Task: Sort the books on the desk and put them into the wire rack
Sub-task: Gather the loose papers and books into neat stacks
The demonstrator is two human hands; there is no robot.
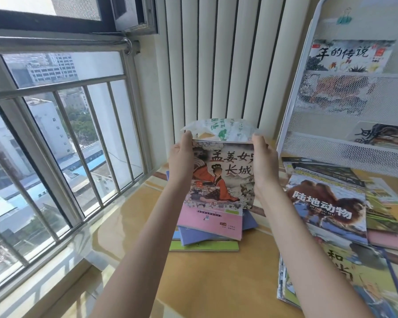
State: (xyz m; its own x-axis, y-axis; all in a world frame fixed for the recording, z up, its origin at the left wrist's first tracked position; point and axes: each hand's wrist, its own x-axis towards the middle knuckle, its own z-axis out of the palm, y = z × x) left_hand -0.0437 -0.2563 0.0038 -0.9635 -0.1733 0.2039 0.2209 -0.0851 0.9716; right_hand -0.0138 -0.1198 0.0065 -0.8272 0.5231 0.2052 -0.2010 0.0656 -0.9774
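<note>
I am seeing the held book (223, 175) showing an orange-robed figure on a grey-and-white cover with black lettering. The pink book (213, 222) is topping blue and green ones. The camel book (329, 203) is showing brown fur against blue, and the rack (345, 148) is showing white mesh over the yellow desk (216, 278).

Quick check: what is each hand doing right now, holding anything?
Left hand: grips the left edge of the upright picture book with the orange-robed figure on its cover.
Right hand: grips the same book's right edge.
</note>
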